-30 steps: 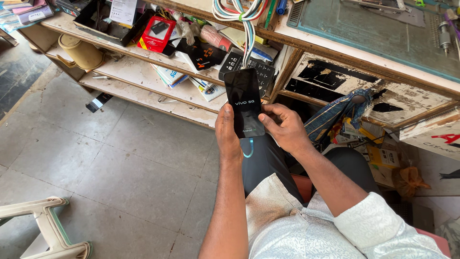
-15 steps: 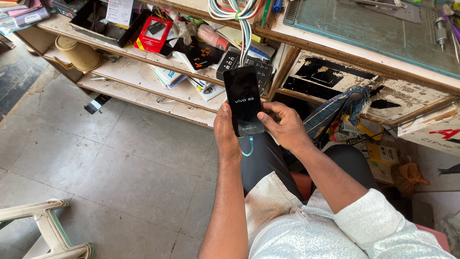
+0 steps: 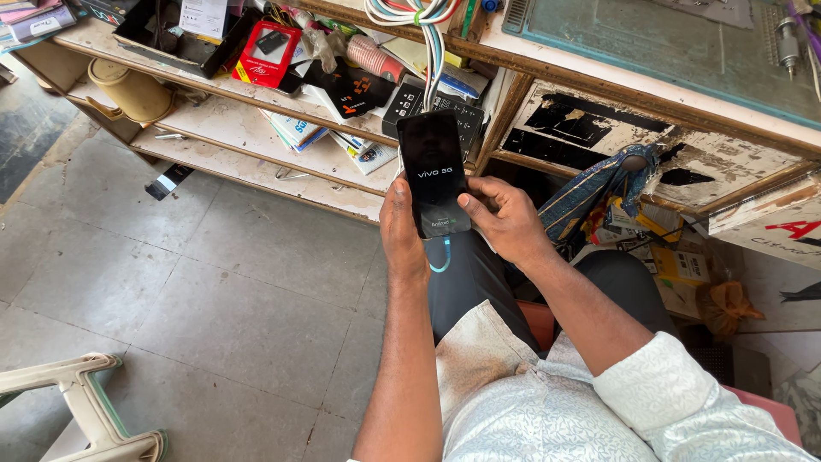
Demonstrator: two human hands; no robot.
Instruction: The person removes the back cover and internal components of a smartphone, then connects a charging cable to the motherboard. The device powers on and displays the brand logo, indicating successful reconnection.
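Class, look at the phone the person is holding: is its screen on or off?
On. The phone, held in both hands, shows lit white lettering on a dark screen.

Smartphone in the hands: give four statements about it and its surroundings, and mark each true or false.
1. Both the left hand and the right hand hold the smartphone. True.
2. The smartphone's screen is cracked and blank. False: it is lit with a start-up screen, no crack visible.
3. A light blue cable curls below the phone's lower end. True.
4. The red box lies on the floor. False: it sits on the wooden shelf.
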